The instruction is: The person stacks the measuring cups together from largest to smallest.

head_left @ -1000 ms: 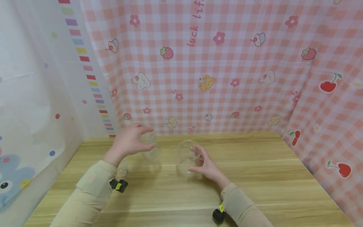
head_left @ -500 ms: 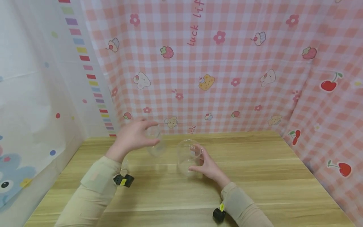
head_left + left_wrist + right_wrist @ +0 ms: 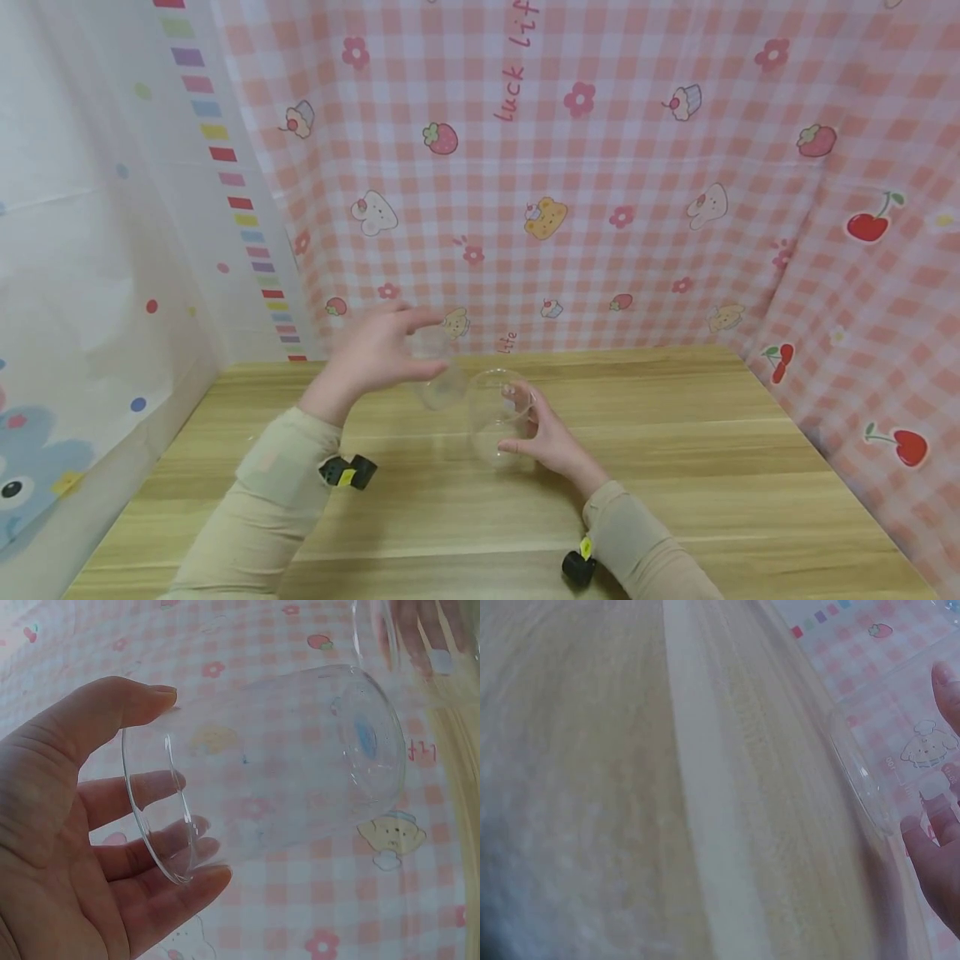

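My left hand point(image 3: 371, 354) grips a clear, smooth-walled glass cup point(image 3: 277, 761) by its rim, thumb on one side and fingers on the other. The cup is raised above the table and tilted, its base with a blue spot angled toward the right. To its right, a larger clear beaker point(image 3: 487, 437) stands upright on the table. My right hand point(image 3: 551, 437) holds this beaker round its right side, thumb in front and fingers behind. Printed measuring marks show on the beaker wall point(image 3: 896, 769) in the right wrist view.
A wood-grain table point(image 3: 450, 525) spans the front. Behind it hangs a pink checked cloth point(image 3: 600, 250), with a white patterned cloth point(image 3: 97, 233) on the left. Small black cameras sit on both wrists, the left one point(image 3: 352, 472) hanging over the table.
My left hand has carried the glass cup up and rightward, closer to the beaker. A small clear glass beside the left sleeve is now hidden behind it. The right hand and beaker stayed put.
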The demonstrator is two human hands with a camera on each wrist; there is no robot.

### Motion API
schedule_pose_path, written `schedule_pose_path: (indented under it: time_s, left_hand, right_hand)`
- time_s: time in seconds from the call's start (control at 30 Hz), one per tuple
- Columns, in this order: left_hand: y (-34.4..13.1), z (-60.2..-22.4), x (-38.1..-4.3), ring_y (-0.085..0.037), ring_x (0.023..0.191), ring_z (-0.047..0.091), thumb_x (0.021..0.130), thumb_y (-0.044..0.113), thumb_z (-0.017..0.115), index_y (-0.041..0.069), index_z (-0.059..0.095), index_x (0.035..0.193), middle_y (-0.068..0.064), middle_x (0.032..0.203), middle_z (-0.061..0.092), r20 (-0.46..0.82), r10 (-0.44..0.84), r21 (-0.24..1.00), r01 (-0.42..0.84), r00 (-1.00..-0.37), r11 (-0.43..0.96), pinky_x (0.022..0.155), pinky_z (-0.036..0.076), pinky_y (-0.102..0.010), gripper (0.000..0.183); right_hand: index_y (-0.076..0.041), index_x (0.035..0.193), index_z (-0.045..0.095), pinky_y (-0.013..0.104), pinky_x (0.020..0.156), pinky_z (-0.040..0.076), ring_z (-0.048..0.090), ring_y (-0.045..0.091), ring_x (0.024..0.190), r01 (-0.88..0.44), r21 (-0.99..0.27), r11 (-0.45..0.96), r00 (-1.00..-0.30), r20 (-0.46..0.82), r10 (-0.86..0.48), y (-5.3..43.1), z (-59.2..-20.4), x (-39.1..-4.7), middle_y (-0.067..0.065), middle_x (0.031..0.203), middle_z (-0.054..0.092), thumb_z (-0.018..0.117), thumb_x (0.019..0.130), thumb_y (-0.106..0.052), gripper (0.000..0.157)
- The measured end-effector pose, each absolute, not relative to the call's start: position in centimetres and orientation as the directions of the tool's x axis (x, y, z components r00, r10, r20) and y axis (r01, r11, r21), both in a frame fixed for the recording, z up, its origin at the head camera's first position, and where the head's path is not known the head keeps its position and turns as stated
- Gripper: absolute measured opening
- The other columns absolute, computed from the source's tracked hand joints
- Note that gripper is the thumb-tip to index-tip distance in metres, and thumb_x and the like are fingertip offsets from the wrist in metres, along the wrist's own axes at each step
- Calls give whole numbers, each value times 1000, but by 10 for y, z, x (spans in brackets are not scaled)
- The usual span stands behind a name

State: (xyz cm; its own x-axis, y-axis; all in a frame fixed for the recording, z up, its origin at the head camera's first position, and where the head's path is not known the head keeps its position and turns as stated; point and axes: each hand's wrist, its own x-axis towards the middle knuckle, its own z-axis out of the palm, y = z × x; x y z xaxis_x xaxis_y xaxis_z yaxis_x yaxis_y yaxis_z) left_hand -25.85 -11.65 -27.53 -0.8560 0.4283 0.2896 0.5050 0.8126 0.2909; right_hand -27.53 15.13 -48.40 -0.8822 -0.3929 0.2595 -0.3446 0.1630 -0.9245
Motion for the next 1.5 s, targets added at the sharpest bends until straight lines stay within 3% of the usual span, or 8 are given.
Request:
schedule_pose_path:
  time_s: [0.4, 0.87, 1.1, 1.5]
  left_hand:
    - [-96, -271, -260, -30, 113, 58, 77, 44, 80, 18, 66, 132, -12, 132, 59, 272, 429, 330, 502, -861, 799, 88, 52, -49, 62]
    - [-73, -277, -265, -27, 112, 59, 76, 44, 80, 19, 66, 132, -10, 132, 60, 275, 443, 363, 519, -853, 774, 86, 53, -46, 62]
    - [-64, -283, -268, -27, 115, 57, 76, 41, 81, 16, 66, 130, -9, 129, 62, 302, 469, 333, 552, -830, 764, 91, 51, -46, 61]
    - [-53, -295, -271, -28, 116, 57, 76, 43, 79, 19, 68, 129, -11, 132, 60, 297, 476, 319, 555, -828, 768, 86, 53, -49, 59]
  right_hand:
    - [-8, 152, 23, 57, 112, 29, 33, 43, 139, -350, -925, 150, -877, 267, -400, 148, -482, -275, 21, 154, 36, 82, 79, -3, 93]
    - [-10, 152, 25, 56, 112, 30, 36, 43, 138, -337, -929, 153, -888, 259, -379, 147, -484, -274, 22, 152, 38, 81, 79, -2, 92]
    - [-7, 153, 21, 54, 112, 30, 35, 44, 138, -301, -938, 170, -903, 223, -367, 147, -484, -274, 25, 153, 34, 81, 80, -2, 95]
    - [-9, 154, 22, 55, 112, 29, 36, 42, 138, -306, -939, 156, -896, 229, -379, 147, -483, -274, 22, 151, 36, 81, 79, -1, 96]
